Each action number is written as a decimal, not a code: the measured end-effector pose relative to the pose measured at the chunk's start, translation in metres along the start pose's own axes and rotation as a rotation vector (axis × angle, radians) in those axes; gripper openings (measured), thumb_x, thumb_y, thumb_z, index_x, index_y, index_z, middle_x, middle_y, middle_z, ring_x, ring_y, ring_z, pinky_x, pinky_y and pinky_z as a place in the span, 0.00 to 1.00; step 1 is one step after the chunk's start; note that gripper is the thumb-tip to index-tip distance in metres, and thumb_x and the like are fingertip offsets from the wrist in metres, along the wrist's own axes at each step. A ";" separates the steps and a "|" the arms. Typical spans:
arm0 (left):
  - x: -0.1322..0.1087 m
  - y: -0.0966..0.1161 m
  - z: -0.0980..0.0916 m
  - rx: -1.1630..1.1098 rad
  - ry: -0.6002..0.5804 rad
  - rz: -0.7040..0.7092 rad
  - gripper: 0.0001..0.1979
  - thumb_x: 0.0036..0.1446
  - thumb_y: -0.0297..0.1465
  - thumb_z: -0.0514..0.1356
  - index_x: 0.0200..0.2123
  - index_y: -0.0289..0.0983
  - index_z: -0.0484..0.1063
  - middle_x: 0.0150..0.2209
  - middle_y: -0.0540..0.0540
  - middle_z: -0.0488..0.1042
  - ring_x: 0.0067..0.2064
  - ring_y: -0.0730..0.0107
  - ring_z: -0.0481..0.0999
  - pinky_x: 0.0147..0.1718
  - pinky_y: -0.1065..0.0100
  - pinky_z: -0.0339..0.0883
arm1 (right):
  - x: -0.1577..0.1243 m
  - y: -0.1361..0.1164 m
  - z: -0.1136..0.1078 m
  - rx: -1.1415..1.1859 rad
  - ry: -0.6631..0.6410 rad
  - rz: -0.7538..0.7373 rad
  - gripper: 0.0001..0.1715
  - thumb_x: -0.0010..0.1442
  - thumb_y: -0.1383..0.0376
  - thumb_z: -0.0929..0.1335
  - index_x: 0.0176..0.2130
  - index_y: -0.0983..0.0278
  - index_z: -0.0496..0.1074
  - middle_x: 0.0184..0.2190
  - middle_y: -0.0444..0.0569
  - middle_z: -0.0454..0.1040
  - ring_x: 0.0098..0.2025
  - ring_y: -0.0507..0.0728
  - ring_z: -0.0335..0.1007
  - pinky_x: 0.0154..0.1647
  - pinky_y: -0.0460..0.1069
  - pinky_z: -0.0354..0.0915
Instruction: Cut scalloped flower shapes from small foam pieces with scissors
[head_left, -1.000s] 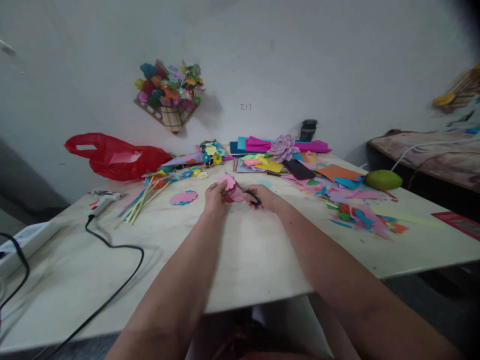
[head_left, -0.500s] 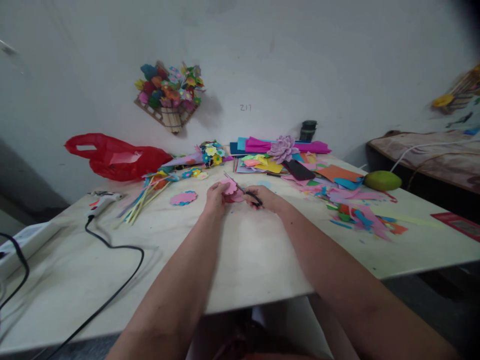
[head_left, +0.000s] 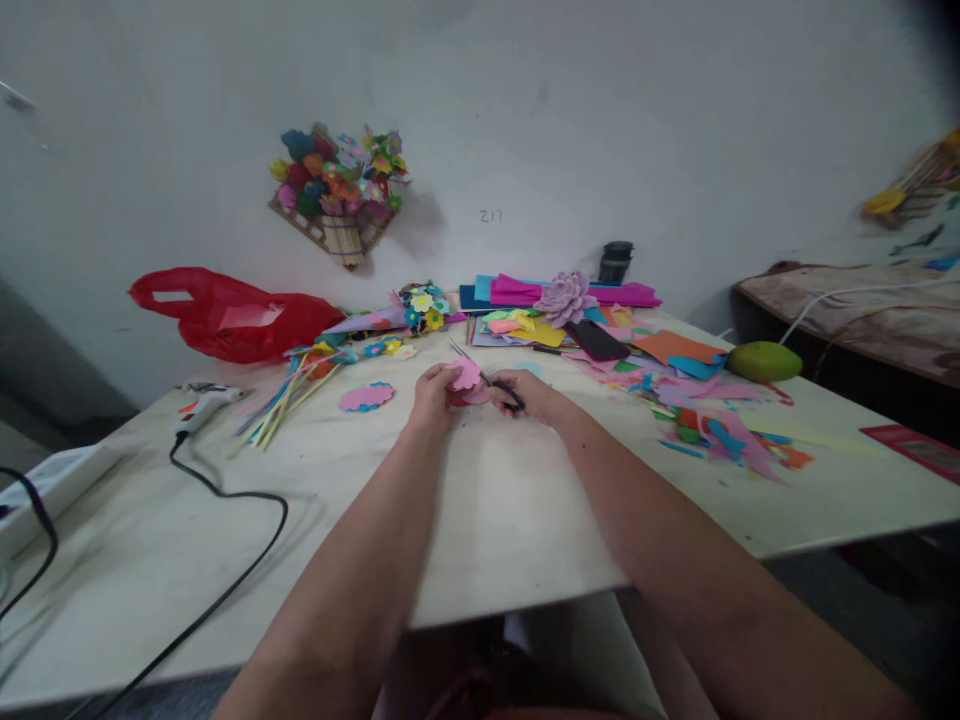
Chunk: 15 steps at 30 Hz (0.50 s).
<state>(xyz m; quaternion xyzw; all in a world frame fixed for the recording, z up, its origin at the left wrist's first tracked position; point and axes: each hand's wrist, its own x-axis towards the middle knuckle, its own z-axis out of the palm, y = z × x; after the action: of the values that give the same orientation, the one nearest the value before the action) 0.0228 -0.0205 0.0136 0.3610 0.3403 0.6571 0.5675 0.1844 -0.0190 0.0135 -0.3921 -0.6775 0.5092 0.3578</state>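
Note:
Between thumb and fingers, my left hand point(head_left: 432, 391) pinches a pink piece of craft sheet point(head_left: 464, 375) with a scalloped edge. My right hand point(head_left: 529, 397) is wrapped round the black handles of a pair of scissors point(head_left: 511, 393). The scissor blades point up and to the left, against the pink piece; whether they are parted is too small to tell. A finished-looking pink scalloped disc point(head_left: 367, 396) with blue showing under its rim lies on the table left of my left hand.
Coloured scraps point(head_left: 731, 440) and a green mango point(head_left: 765, 361) lie on the right. A glue gun point(head_left: 214, 405) with a black cord, yellow strips point(head_left: 296, 405) and a red plastic bag point(head_left: 240, 315) are on the left. Stacked sheets and a lilac flower point(head_left: 568, 298) stand by the wall.
The pink piece has turned slightly in my left hand and sits a little further right against the scissors. Both hands stay in nearly the same place.

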 end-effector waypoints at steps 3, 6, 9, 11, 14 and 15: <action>-0.001 0.000 0.000 0.011 -0.015 0.007 0.12 0.34 0.29 0.67 0.19 0.36 0.63 0.19 0.53 0.65 0.21 0.76 0.67 0.23 0.70 0.69 | 0.000 0.002 -0.001 -0.014 -0.006 -0.029 0.15 0.50 0.56 0.69 0.29 0.65 0.67 0.17 0.39 0.64 0.15 0.46 0.57 0.14 0.42 0.49; -0.001 0.000 0.000 0.018 -0.030 0.014 0.14 0.34 0.28 0.67 0.18 0.36 0.62 0.18 0.54 0.63 0.21 0.76 0.66 0.23 0.71 0.68 | 0.000 0.002 -0.002 -0.005 -0.015 -0.036 0.16 0.49 0.55 0.70 0.30 0.65 0.67 0.17 0.38 0.64 0.15 0.46 0.57 0.14 0.42 0.49; -0.001 0.000 0.000 0.047 -0.031 -0.006 0.13 0.34 0.29 0.66 0.19 0.37 0.62 0.18 0.54 0.63 0.20 0.76 0.66 0.21 0.71 0.67 | 0.000 0.001 -0.002 0.011 -0.010 -0.030 0.18 0.48 0.53 0.71 0.30 0.65 0.67 0.17 0.39 0.64 0.15 0.46 0.57 0.14 0.42 0.48; -0.002 0.001 0.001 0.062 -0.029 -0.030 0.13 0.34 0.29 0.67 0.20 0.37 0.62 0.19 0.53 0.65 0.21 0.75 0.67 0.22 0.71 0.67 | 0.000 0.000 -0.001 0.012 0.002 -0.024 0.19 0.47 0.53 0.71 0.30 0.65 0.67 0.16 0.39 0.64 0.15 0.46 0.57 0.14 0.42 0.48; -0.004 0.003 0.003 0.074 -0.035 -0.057 0.13 0.35 0.29 0.67 0.20 0.37 0.63 0.20 0.51 0.68 0.22 0.73 0.70 0.23 0.70 0.68 | -0.001 -0.002 0.000 0.010 0.019 -0.021 0.20 0.47 0.52 0.71 0.30 0.65 0.67 0.16 0.38 0.64 0.14 0.46 0.56 0.14 0.42 0.48; -0.005 0.004 0.003 0.077 -0.039 -0.060 0.13 0.35 0.29 0.67 0.20 0.36 0.63 0.21 0.51 0.69 0.23 0.72 0.70 0.23 0.70 0.69 | -0.001 -0.003 0.001 0.011 0.023 -0.021 0.20 0.47 0.52 0.72 0.30 0.65 0.67 0.16 0.38 0.64 0.14 0.46 0.56 0.14 0.42 0.49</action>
<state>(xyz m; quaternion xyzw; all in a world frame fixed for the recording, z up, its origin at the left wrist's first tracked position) 0.0243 -0.0258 0.0182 0.3849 0.3647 0.6191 0.5793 0.1838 -0.0206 0.0159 -0.3886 -0.6746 0.5047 0.3731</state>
